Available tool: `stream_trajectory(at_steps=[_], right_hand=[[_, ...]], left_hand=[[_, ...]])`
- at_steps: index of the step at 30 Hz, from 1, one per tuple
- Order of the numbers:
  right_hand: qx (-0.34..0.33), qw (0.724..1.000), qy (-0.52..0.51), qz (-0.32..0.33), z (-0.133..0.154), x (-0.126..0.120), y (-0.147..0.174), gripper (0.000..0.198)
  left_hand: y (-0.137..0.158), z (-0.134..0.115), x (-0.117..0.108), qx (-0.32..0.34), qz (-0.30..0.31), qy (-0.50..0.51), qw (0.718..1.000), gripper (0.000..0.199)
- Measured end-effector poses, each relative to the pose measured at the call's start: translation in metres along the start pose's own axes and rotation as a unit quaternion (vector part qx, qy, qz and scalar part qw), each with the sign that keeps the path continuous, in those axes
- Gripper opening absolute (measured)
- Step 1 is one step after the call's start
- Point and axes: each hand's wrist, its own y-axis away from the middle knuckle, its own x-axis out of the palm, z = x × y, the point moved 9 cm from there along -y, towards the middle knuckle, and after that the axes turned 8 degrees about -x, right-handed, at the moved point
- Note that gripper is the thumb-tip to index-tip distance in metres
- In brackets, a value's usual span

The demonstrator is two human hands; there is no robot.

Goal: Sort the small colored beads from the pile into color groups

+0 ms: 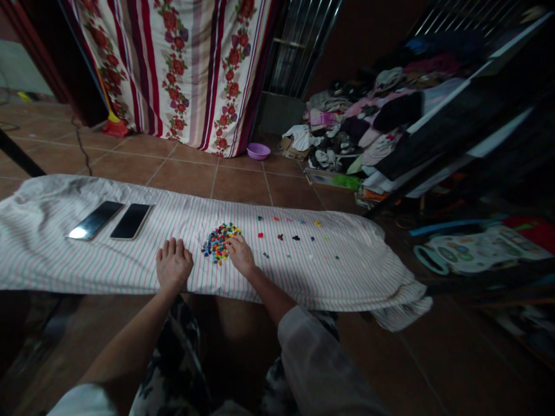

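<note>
A mixed heap of small colourful pieces (pixel 215 245) lies on the striped cloth (pixel 195 214); their exact kind is too small to tell. My right hand (pixel 241 254) is at the heap's right edge, with fingers closed in a pinch. What it pinches, if anything, I cannot make out. To the left of the heap, my left hand (pixel 174 263) rests palm down on the cloth, fingers stretched out and holding nothing. Right of the heap, small groups sorted by colour sit in rough rows, among them red pieces (pixel 261 235), brown pieces (pixel 280 237) and black pieces (pixel 296 238).
Two phone-like devices, a silvery slab (pixel 96 220) and a dark phone (pixel 130 221), lie at the cloth's left. Beyond are a floral curtain (pixel 195 75), a purple basin (pixel 258 151), a red broom (pixel 115 127) and piled clothes (pixel 347 124). Black bars slant on the right.
</note>
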Motion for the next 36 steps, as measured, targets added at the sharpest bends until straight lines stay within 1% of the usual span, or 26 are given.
stream_trajectory(at_steps=[5,8,11,13,16,19,22,25,27,29,31,36], right_hand=[[0.015,0.999,-0.044,-0.02,0.003,-0.005,0.011,0.024],[0.003,0.998,-0.057,-0.041,0.004,-0.006,0.024,0.022],[-0.021,0.994,-0.075,-0.081,-0.001,-0.014,0.04,0.024],[-0.026,0.988,-0.086,-0.122,-0.01,-0.025,0.053,0.027],[-0.016,0.98,-0.086,-0.177,-0.036,-0.048,0.074,0.028],[0.008,0.97,-0.074,-0.231,-0.073,-0.079,0.095,0.027],[0.057,0.955,-0.053,-0.286,-0.118,-0.112,0.117,0.026],[0.1,0.941,-0.016,-0.323,-0.159,-0.142,0.136,0.026],[0.137,0.932,0.017,-0.335,-0.183,-0.157,0.148,0.026],[0.166,0.927,0.041,-0.333,-0.2,-0.165,0.155,0.027],[0.178,0.928,0.053,-0.324,-0.211,-0.169,0.158,0.028],[0.191,0.929,0.06,-0.311,-0.223,-0.167,0.156,0.031]], left_hand=[[0.001,-0.002,-0.004,0.002,0.0,0.013,1.0,0.053],[0.002,-0.002,-0.005,0.005,0.004,0.012,1.0,0.053],[0.003,-0.003,-0.007,0.007,0.002,0.009,1.0,0.053],[0.003,-0.003,-0.007,0.009,0.006,0.005,1.0,0.053],[0.003,-0.004,-0.007,0.013,0.019,-0.005,1.0,0.052],[0.004,-0.006,-0.008,0.012,0.029,-0.015,0.999,0.052],[0.004,-0.008,-0.012,0.008,0.033,-0.021,0.999,0.052],[0.005,-0.01,-0.014,0.011,0.045,-0.023,0.999,0.051],[0.005,-0.011,-0.015,0.012,0.055,-0.023,0.998,0.051],[0.004,-0.011,-0.015,0.01,0.062,-0.023,0.998,0.051],[0.004,-0.011,-0.015,0.011,0.067,-0.022,0.997,0.052],[0.005,-0.011,-0.015,-0.003,0.077,-0.025,0.997,0.052]])
